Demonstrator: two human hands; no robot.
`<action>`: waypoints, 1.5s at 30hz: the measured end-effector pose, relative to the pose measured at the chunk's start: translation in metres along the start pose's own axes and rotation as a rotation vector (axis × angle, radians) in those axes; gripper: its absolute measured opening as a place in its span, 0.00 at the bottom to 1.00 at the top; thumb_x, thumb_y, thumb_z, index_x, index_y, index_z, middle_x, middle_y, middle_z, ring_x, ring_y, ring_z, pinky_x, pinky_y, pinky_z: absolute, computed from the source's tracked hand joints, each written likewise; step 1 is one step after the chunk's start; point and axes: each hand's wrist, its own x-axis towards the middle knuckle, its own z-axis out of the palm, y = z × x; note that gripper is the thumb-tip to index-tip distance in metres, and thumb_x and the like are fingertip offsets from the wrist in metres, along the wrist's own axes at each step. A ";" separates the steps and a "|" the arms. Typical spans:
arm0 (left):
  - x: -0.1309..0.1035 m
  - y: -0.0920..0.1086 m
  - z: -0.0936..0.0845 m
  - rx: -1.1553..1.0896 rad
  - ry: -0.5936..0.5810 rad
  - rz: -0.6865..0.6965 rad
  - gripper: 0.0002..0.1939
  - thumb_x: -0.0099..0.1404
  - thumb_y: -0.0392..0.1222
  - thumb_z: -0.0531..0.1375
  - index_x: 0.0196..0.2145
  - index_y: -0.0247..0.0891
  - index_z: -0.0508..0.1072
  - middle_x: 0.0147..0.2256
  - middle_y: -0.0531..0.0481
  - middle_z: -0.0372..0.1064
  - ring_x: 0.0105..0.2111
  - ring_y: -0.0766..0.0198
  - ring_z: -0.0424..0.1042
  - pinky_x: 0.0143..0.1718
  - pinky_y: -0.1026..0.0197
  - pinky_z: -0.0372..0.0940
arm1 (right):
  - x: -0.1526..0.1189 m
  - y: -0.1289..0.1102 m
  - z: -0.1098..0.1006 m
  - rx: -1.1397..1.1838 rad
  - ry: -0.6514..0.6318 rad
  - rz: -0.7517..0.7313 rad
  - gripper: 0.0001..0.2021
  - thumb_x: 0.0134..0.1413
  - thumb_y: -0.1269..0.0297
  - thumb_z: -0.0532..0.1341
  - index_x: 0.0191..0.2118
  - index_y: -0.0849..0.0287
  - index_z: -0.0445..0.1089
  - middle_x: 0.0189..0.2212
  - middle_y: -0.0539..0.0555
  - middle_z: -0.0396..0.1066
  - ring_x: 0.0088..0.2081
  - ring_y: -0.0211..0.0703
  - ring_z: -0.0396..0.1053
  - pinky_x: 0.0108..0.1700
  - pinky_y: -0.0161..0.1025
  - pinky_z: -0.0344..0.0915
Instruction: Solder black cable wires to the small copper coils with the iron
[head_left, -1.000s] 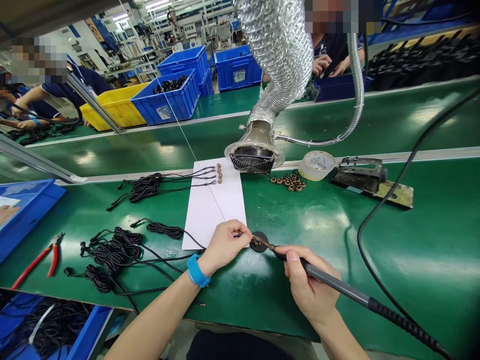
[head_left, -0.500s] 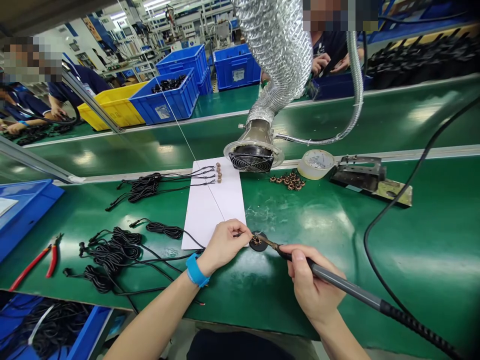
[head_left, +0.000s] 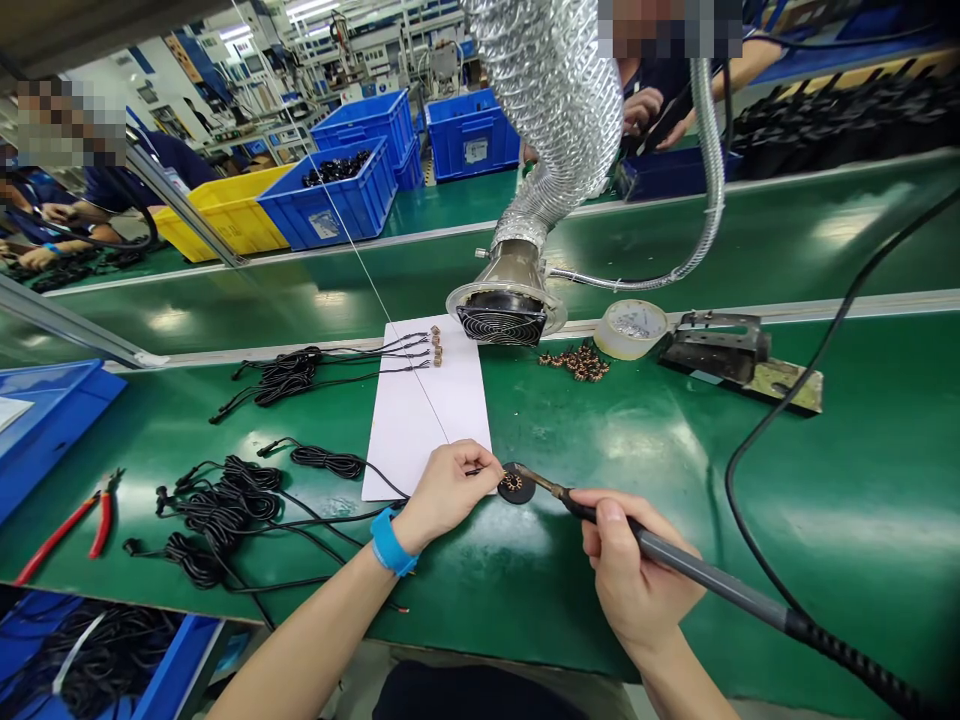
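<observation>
My right hand point(head_left: 637, 565) is closed around the grip of a soldering iron point(head_left: 697, 575), whose tip points left at a small black round disc point(head_left: 516, 496). On that disc sits a ring-shaped, copper-coloured part point(head_left: 511, 482) with prongs. My left hand point(head_left: 457, 485), a blue band on its wrist, pinches the end of a black cable point(head_left: 386, 512) at the ring's left edge; the fingers hide most of the wire end. Beneath and behind the left hand lies a white sheet point(head_left: 427, 420) bearing several cable ends and small brass-coloured pieces point(head_left: 436, 345).
Coiled black cables point(head_left: 232, 495) and red-handled cutters point(head_left: 101, 515) lie left. A fume extractor point(head_left: 502, 310) hangs above the bench. Behind are a pile of small ring parts point(head_left: 577, 360), a tape roll point(head_left: 630, 328) and an iron stand point(head_left: 742, 360). The iron's cord point(head_left: 739, 490) loops right. Co-workers sit opposite.
The soldering iron and my right hand have drawn slightly to the right, so the tip has moved back from the ring part. My left hand stays almost still.
</observation>
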 end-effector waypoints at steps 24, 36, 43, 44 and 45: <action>-0.002 0.002 -0.008 -0.064 -0.094 -0.039 0.07 0.61 0.39 0.61 0.30 0.32 0.75 0.28 0.50 0.72 0.30 0.67 0.69 0.34 0.65 0.63 | 0.026 -0.008 0.039 -0.055 -0.418 -0.202 0.19 0.64 0.69 0.56 0.59 0.50 0.66 0.45 0.55 0.68 0.44 0.40 0.73 0.48 0.37 0.72; -0.003 -0.007 -0.012 -0.026 -0.141 0.031 0.10 0.64 0.44 0.59 0.33 0.33 0.73 0.32 0.47 0.73 0.35 0.61 0.72 0.41 0.60 0.67 | 0.018 -0.001 0.043 -0.136 -0.418 -0.339 0.19 0.65 0.72 0.55 0.58 0.51 0.66 0.43 0.54 0.64 0.40 0.37 0.71 0.44 0.36 0.70; -0.001 -0.010 -0.012 -0.020 -0.136 0.014 0.10 0.63 0.44 0.59 0.31 0.33 0.73 0.29 0.49 0.72 0.32 0.64 0.70 0.36 0.63 0.64 | 0.016 0.000 0.040 -0.160 -0.364 -0.363 0.18 0.64 0.72 0.58 0.57 0.51 0.67 0.43 0.53 0.66 0.40 0.36 0.72 0.45 0.34 0.71; 0.000 -0.011 -0.012 -0.022 -0.129 0.015 0.11 0.63 0.44 0.59 0.31 0.33 0.73 0.29 0.49 0.72 0.32 0.64 0.70 0.36 0.63 0.64 | 0.016 0.000 0.041 -0.168 -0.367 -0.371 0.18 0.64 0.73 0.58 0.57 0.51 0.67 0.43 0.53 0.66 0.40 0.36 0.72 0.45 0.34 0.71; 0.001 -0.013 -0.011 -0.022 -0.120 0.016 0.11 0.62 0.44 0.59 0.31 0.33 0.73 0.29 0.49 0.72 0.31 0.64 0.70 0.36 0.63 0.64 | 0.015 -0.001 0.041 -0.175 -0.369 -0.379 0.18 0.64 0.73 0.57 0.57 0.51 0.67 0.43 0.53 0.67 0.40 0.36 0.72 0.45 0.34 0.71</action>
